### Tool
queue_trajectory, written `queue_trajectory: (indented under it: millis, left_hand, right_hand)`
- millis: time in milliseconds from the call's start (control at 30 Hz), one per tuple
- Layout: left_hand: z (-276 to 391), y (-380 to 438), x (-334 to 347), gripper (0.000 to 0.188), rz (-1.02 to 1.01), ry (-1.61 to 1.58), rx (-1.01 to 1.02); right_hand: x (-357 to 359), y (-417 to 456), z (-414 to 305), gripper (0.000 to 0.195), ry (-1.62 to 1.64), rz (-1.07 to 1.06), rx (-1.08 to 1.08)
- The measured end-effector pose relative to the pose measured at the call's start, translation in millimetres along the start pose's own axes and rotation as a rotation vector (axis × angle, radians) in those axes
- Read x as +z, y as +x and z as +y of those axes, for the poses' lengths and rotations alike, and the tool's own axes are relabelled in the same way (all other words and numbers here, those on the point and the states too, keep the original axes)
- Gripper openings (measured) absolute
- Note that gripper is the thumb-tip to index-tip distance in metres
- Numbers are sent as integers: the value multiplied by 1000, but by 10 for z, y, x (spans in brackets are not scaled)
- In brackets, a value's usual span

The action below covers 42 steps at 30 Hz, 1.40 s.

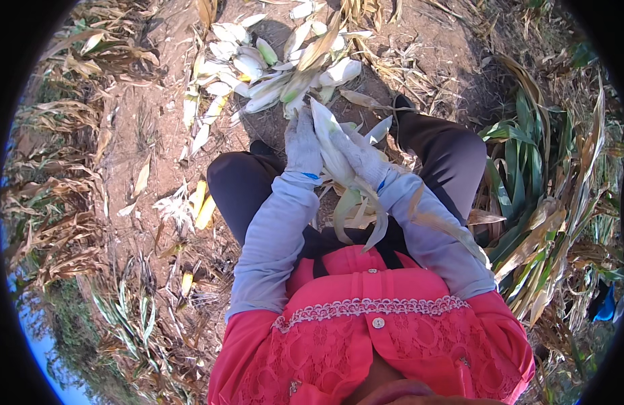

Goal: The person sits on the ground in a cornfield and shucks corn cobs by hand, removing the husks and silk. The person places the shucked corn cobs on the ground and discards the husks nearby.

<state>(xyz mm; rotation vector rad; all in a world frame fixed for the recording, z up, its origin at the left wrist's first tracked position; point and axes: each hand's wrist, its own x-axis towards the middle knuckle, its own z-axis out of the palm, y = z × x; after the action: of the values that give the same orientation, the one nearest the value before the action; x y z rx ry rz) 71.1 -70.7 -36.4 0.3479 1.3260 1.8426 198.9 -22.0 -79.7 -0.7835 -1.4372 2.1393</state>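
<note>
Between my two gloved hands, just above my lap, is an ear of corn in its pale husk [333, 147], tip pointing away from me. My right hand [361, 154], in a whitish knit glove, is closed around its right side. On its left, my left hand [303, 144] lies along the ear with fingers extended; whether it grips the ear is hard to tell. Loose husk leaves [348, 210] hang from the ear's lower end towards my lap. Just beyond my hands lies a heap of corn ears in husks [251, 66] on the soil.
Husked yellow cobs [205, 212] lie on the ground left of my knee, and another cob [187, 283] is nearer to me. Green and dry corn stalks [519, 167] are piled at the right. Dry stalks [64, 228] line the left side. My bent legs flank my hands.
</note>
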Motion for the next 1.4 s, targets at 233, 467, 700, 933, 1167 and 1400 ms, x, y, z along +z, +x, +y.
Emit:
queue_trajectory:
  millis: [233,467,700,933,1167,1400]
  left_hand:
    - [-44,8,-62,35,76,-278,-75]
    - [124,-83,69,36,-209,-66,-158]
    - [234,-265,-34,26,-473,210,-408]
    - [-28,-154,-438,31,-647,384,-567]
    - [51,-56,-257,78,-244,1573,245]
    - [-7,134,-333,76,-241,1003,256]
  right_hand:
    - [211,-117,-318,54,115,144,30]
    - [-370,265,122,34,509,388,-43]
    - [-729,392,-336,35,838,521,-84]
    - [-897,409,-428,51,793,680,-218]
    - [-580,444,-222,35,458,564,-97]
    - [-257,276,-119,38,430,268,-72]
